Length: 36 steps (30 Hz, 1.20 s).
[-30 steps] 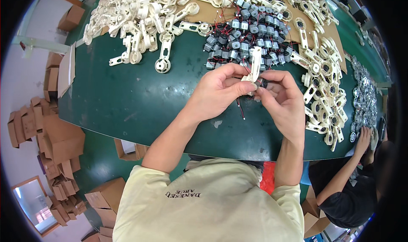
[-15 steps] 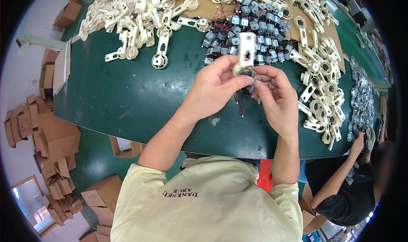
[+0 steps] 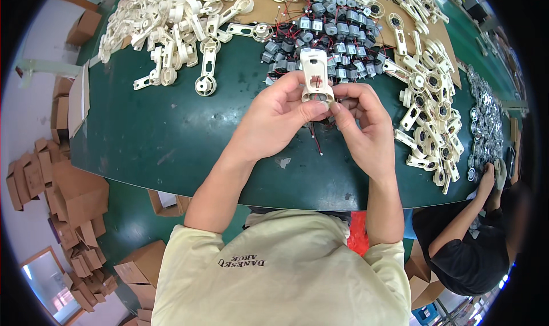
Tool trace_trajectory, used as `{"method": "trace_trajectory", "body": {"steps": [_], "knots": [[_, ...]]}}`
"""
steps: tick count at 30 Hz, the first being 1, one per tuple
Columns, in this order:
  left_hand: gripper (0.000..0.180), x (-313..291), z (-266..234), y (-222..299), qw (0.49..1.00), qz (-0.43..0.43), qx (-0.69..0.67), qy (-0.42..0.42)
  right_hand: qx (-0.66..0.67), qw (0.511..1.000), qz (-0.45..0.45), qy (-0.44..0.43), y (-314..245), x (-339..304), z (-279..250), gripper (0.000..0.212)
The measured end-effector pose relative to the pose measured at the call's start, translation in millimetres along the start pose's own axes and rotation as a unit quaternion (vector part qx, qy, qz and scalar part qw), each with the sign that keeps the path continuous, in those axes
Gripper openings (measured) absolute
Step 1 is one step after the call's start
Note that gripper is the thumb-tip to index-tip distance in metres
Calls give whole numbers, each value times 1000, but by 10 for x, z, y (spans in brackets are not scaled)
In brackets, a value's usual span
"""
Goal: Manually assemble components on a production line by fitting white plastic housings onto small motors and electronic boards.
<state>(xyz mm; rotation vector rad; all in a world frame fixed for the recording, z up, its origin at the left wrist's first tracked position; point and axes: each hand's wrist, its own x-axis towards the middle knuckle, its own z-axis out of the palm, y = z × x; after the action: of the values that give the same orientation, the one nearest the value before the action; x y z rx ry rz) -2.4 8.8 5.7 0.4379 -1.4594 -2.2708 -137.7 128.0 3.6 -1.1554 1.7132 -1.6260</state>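
Between my hands, over the middle of the green table, is a cream plastic housing with a long slotted arm and a round end. My left hand grips the round end from the left, thumb on its near rim. My right hand pinches the same rim from the right, thumb and fingertips closed on it. Thin dark and red wires with a small white connector hang below the round end. What sits inside that end is mostly hidden by my fingers.
Small grey motors with red wires lie just beyond my hands. Cream housings are piled at the far left, and more with dark round inserts lie at right. Clear round parts are beside another person's hand. Cardboard boxes stand left.
The housing has tilted in my hands, so the dark part in its round end no longer faces up. Both hands stay on it and appear slightly further left in view.
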Motion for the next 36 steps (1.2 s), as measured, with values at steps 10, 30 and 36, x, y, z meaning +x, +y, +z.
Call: {"method": "trace_trajectory", "body": {"steps": [10,30,36], "knots": [[24,10,83,-29,999,-9,17,42,2,1000,-4,4,4,-18,43,16],[27,39,188,-319,961,130,232,80,178,967,173,63,41,-20,102,26],[27,29,234,-265,960,101,227,127,178,969,167,26,17,22,41,31]]}}
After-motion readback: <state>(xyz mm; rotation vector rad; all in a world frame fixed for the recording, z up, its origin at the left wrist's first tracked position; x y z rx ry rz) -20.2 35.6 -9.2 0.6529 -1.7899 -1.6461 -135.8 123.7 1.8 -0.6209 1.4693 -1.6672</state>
